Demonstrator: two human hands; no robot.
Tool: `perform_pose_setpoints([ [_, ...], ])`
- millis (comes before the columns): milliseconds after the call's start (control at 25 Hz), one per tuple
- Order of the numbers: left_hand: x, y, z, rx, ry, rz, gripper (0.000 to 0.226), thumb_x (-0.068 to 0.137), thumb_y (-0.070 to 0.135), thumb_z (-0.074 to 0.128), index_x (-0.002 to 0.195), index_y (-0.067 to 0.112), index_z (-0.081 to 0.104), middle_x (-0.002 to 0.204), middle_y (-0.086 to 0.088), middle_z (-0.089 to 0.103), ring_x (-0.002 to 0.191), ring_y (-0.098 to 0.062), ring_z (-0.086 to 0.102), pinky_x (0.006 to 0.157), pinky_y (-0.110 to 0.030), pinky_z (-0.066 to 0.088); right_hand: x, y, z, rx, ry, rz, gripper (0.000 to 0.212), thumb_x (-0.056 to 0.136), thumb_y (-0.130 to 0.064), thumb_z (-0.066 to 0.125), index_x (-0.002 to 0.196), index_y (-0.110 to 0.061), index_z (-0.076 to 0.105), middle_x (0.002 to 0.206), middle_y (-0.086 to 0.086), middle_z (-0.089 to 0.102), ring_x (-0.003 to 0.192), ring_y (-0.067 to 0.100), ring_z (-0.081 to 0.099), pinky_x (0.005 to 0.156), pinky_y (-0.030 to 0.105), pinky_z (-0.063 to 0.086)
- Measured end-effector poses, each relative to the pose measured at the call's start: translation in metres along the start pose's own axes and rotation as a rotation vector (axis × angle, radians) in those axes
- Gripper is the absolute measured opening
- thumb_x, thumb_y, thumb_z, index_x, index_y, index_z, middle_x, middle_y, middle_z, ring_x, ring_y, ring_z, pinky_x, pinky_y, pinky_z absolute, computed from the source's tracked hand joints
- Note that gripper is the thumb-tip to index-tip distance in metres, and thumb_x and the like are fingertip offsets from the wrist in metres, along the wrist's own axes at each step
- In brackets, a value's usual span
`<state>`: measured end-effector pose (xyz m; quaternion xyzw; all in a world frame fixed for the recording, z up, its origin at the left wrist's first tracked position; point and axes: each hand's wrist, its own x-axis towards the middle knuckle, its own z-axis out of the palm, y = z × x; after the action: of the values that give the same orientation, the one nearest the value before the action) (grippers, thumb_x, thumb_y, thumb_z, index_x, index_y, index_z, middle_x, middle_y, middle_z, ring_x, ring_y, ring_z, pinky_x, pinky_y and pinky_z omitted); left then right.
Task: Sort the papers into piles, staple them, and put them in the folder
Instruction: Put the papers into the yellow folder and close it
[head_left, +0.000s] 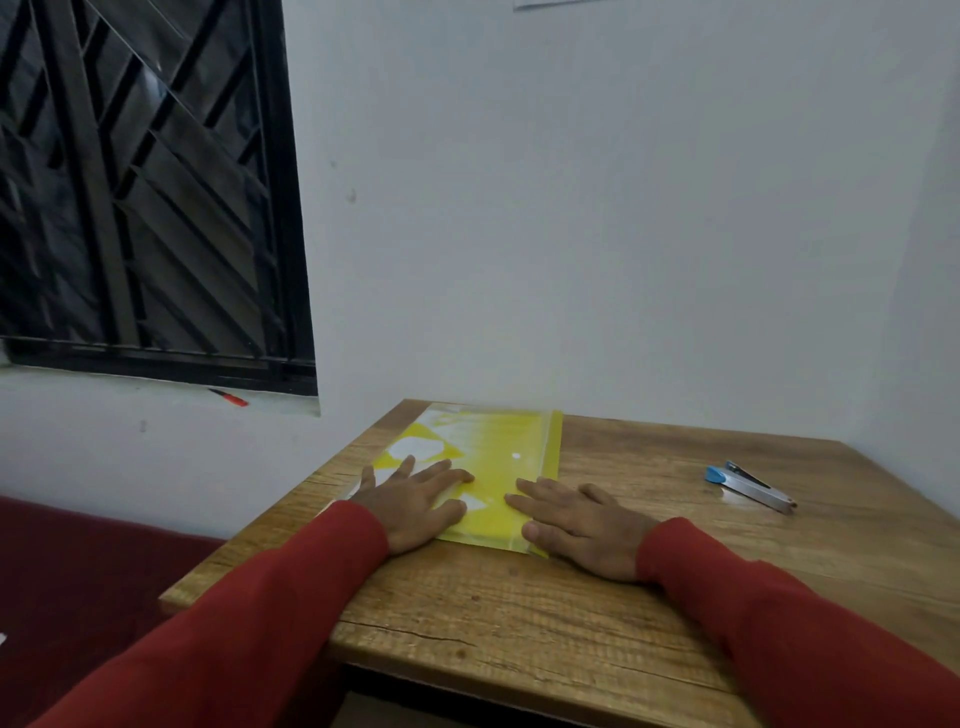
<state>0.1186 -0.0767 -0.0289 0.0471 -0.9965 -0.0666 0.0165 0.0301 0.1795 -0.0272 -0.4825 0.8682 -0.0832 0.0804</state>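
Yellow see-through folder (498, 457): lies flat on far-left part of table, white papers (415, 448) visible inside. Stapler (750, 486), silver w/ blue end: lies well apart, to the right.

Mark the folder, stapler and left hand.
folder (498, 447): head view, bare yellow cover.
stapler (753, 486): head view, middle of metal body.
left hand (413, 501): head view, back of hand.

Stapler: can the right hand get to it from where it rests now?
Probably yes. The stapler lies alone on the table, off to the right of the right hand, which rests flat at the folder edge, with bare wood between them.
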Motion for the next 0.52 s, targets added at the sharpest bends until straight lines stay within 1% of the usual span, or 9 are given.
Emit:
perform_pose_setpoints([
  [80, 0.004, -0.001, 0.000, -0.010, 0.009, 0.009, 0.047, 0.097, 0.066, 0.025, 0.143, 0.060, 0.021, 0.165, 0.018, 0.009, 0.154, -0.024, 0.000, 0.115, -0.067, -0.004, 0.000, -0.002, 0.002, -0.053, -0.020, 0.034, 0.081, 0.078, -0.083, 0.002, 0.153, -0.051, 0.003, 0.163, -0.023, -0.007, 0.150, 0.003, -0.010, 0.122, 0.043, -0.007],
  [200, 0.013, -0.001, 0.001, -0.007, 0.008, -0.008, 0.048, 0.096, 0.067, 0.024, 0.144, 0.060, 0.020, 0.165, 0.018, 0.009, 0.154, -0.024, 0.001, 0.115, -0.067, -0.005, 0.001, -0.001, 0.001, -0.053, 0.020, 0.054, 0.069, 0.089, -0.075, 0.011, 0.153, -0.051, 0.000, 0.163, -0.021, -0.009, 0.151, 0.009, -0.009, 0.122, 0.044, -0.005],
  [240, 0.016, -0.001, 0.001, -0.007, 0.006, -0.018, 0.049, 0.096, 0.068, 0.023, 0.144, 0.060, 0.019, 0.165, 0.017, 0.008, 0.154, -0.024, 0.000, 0.115, -0.067, -0.005, 0.002, 0.000, 0.001, -0.037, 0.053, 0.048, 0.068, 0.090, -0.074, 0.015, 0.153, -0.051, 0.003, 0.164, -0.019, -0.007, 0.152, 0.011, -0.006, 0.122, 0.045, -0.002],
  [320, 0.021, -0.002, 0.001, -0.004, 0.002, -0.025, 0.050, 0.096, 0.068, 0.022, 0.145, 0.060, 0.018, 0.165, 0.017, 0.007, 0.154, -0.024, 0.000, 0.115, -0.068, -0.004, 0.002, 0.002, 0.000, 0.004, 0.118, 0.039, 0.067, 0.091, -0.073, 0.020, 0.153, -0.049, 0.013, 0.165, -0.015, 0.003, 0.152, 0.015, 0.002, 0.123, 0.046, 0.004],
  [400, 0.024, -0.003, 0.003, -0.011, 0.000, -0.025, 0.049, 0.096, 0.068, 0.023, 0.144, 0.060, 0.019, 0.165, 0.017, 0.007, 0.154, -0.024, 0.001, 0.115, -0.067, -0.003, 0.003, 0.004, 0.000, 0.019, 0.122, 0.055, 0.062, 0.095, -0.068, 0.025, 0.152, -0.046, 0.022, 0.165, -0.012, 0.013, 0.152, 0.015, 0.008, 0.122, 0.046, 0.004],
  [520, 0.023, -0.003, 0.004, -0.021, 0.021, -0.030, 0.049, 0.097, 0.067, 0.024, 0.145, 0.059, 0.021, 0.165, 0.015, 0.010, 0.154, -0.023, 0.002, 0.115, -0.068, -0.002, 0.003, 0.002, 0.001, 0.029, 0.125, 0.062, 0.060, 0.096, -0.066, 0.026, 0.152, -0.044, 0.025, 0.164, -0.010, 0.017, 0.151, 0.012, 0.011, 0.122, 0.043, 0.005],
])
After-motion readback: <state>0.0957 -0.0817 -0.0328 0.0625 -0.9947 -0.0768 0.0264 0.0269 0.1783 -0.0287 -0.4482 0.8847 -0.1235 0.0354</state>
